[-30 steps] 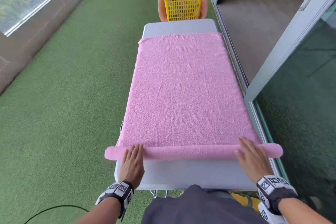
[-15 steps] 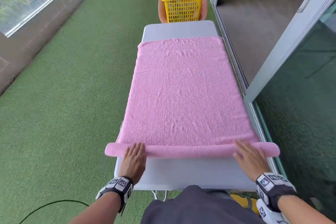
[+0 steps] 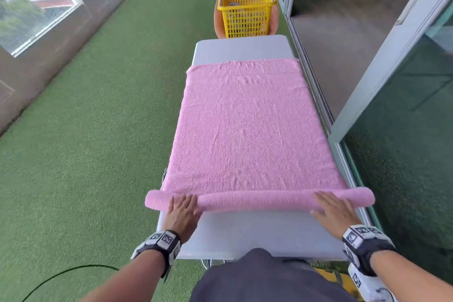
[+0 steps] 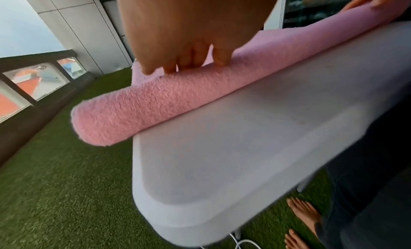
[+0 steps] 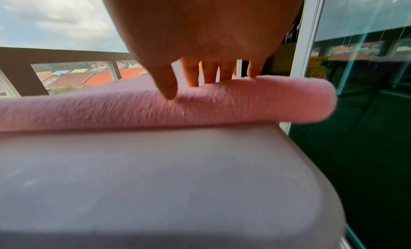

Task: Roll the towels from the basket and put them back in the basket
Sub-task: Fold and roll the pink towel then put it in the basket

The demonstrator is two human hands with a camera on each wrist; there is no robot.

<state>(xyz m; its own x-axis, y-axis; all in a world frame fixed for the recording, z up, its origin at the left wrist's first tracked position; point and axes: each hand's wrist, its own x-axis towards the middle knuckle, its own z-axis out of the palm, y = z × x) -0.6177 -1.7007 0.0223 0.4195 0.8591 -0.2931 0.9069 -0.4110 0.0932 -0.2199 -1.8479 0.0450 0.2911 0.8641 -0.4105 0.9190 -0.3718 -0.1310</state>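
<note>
Over the last second you have pushed the roll a little further away from you: more bare tabletop (image 3: 257, 235) now shows between your wrists and the roll than before, and the far hem of the pink terry towel (image 3: 247, 130) has drawn back, baring more of the grey surface at that end. Your left hand (image 3: 182, 213) and right hand (image 3: 333, 211) both lie flat on the roll, fingers straight and spread, pressing rather than gripping; the wrist views show the fingertips (image 4: 169, 68) resting on top of the nap. Each hand sits near one end of the roll, and both ends overhang the tabletop's sides beyond your hands. The roll is thin, and nearly the whole towel lies flat ahead of your fingers, so this towel looks to be at an early stage. It appears even from left to right; keeping equal pressure should stop it coning. The yellow plastic lattice basket (image 3: 246, 16) stands well beyond the far end, on a round peach stool (image 3: 273, 19); something dim lies inside, too small to name.
</note>
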